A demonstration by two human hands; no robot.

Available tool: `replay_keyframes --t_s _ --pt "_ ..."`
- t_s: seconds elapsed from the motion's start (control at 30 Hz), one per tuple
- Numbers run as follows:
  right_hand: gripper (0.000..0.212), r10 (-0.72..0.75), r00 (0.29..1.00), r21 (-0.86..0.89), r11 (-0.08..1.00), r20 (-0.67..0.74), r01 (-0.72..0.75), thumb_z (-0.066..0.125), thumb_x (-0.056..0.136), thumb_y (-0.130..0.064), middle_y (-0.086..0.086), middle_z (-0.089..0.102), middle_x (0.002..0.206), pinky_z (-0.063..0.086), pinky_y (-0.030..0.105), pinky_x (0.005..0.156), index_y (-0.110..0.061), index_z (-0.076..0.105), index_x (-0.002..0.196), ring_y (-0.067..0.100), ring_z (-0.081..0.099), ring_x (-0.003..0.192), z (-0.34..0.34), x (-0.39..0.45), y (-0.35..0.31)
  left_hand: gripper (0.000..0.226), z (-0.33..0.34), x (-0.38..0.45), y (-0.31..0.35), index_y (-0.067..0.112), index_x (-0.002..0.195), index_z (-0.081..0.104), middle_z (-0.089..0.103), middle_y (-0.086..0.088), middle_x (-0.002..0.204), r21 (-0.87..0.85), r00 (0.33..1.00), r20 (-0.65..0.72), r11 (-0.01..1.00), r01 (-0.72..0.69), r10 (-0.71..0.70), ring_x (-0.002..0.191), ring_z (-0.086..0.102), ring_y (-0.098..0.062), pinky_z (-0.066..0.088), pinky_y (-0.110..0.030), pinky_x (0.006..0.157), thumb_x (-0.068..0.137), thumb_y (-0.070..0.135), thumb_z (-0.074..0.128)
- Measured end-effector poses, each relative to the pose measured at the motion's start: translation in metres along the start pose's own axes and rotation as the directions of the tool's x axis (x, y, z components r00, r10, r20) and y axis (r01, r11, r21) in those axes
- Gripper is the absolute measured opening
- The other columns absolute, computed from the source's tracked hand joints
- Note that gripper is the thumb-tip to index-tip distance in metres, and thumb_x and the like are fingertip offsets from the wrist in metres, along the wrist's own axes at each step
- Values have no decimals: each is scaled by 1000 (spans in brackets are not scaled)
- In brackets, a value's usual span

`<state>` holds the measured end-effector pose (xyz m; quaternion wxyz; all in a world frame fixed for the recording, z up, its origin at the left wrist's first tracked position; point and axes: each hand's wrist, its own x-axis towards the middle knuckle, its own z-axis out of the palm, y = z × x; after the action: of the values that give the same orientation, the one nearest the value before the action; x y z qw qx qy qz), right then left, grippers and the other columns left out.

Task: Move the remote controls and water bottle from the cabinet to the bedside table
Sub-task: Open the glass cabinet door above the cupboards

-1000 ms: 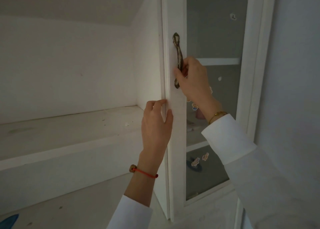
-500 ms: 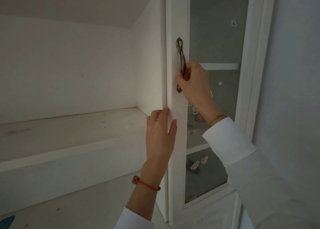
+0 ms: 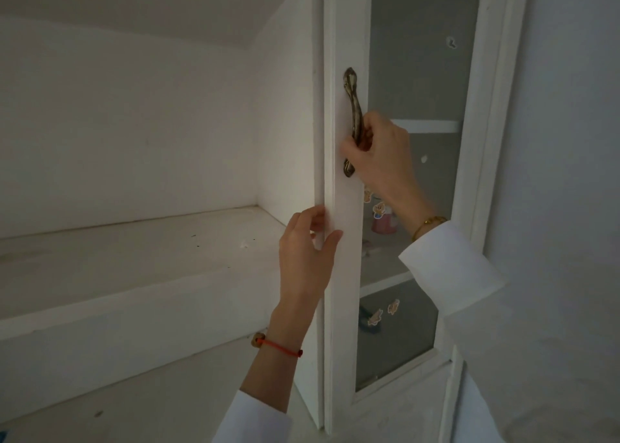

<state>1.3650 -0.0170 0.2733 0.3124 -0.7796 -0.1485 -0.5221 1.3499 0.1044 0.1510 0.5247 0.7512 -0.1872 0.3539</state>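
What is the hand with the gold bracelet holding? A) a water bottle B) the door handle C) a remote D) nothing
B: the right hand has its fingers curled round the metal handle on the white door.

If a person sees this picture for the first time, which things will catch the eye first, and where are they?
Near the centre, the right hand grips the dark ornate handle of a white glass-paned cabinet door. Just below, the left hand, with a red cord bracelet on its wrist, holds the door's left edge. Small cartoon stickers show on the glass, right of the handle's lower end.
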Motion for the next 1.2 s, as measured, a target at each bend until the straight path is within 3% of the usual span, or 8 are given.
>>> replay_keyframes --t_s 0.33,0.47,0.57,0.73,0.83,0.9,1.03,1.2 --pt "16 14 1000 -2 1000 -23 -14 60 82 -15 -6 42 61 36 11 52 -9 48 73 4 35 53 -10 -5 -6 42 2 -11 15 15 120 58 61 5 109 -22 999 -18 999 46 -47 99 57 -11 50 -26 93 81 16 74" --pt "16 28 995 60 998 -100 -22 60 83 -18 -9 44 60 37 9 52 -12 47 75 2 41 50 -55 -23 -5 36 8 -35 37 23 108 60 62 10 100 -109 1000 18 994 -5 7 89 57 -5 46 -11 81 77 17 77" --pt "12 9 995 38 999 -97 -5 58 84 -20 -11 46 62 37 8 55 -14 50 78 -1 44 53 -91 -36 -4 39 16 -55 54 20 112 62 62 9 101 -146 994 43 985 -91 98 88 56 -3 44 -5 79 76 19 78" --pt "10 24 995 20 1000 -100 -22 56 89 -23 -9 54 71 44 13 62 -14 53 85 -1 50 63 -119 -49 -5 48 22 -70 66 12 126 61 60 2 112 -139 971 93 968 -207 221 98 57 -11 47 -16 90 80 18 75" --pt "22 21 995 -14 1000 -97 -22 53 92 -32 4 60 84 49 25 70 -10 53 91 15 57 74 -130 -55 -3 51 30 -76 66 15 131 58 56 4 123 -175 961 99 956 -237 257 111 55 -16 47 -25 98 83 20 73" --pt "31 5 996 -84 996 -90 -13 50 92 -41 7 57 93 48 22 72 -11 52 96 17 56 81 -137 -60 -1 52 36 -81 68 17 133 54 55 6 129 -221 955 111 944 -246 275 120 52 -15 44 -27 104 84 19 71" --pt "54 -32 995 -257 966 -90 8 49 88 -54 3 48 113 38 14 84 -12 46 122 13 48 103 -151 -72 -4 54 51 -89 75 13 135 48 48 14 137 -344 928 83 885 -315 363 129 40 7 33 -14 109 85 15 68" --pt "85 -1 999 -396 918 -50 -19 48 89 -58 7 29 151 24 36 116 -9 14 150 19 27 138 -179 -84 -2 57 70 -96 85 7 137 47 46 6 142 -469 893 140 823 -321 428 135 37 4 29 -14 111 85 19 67"
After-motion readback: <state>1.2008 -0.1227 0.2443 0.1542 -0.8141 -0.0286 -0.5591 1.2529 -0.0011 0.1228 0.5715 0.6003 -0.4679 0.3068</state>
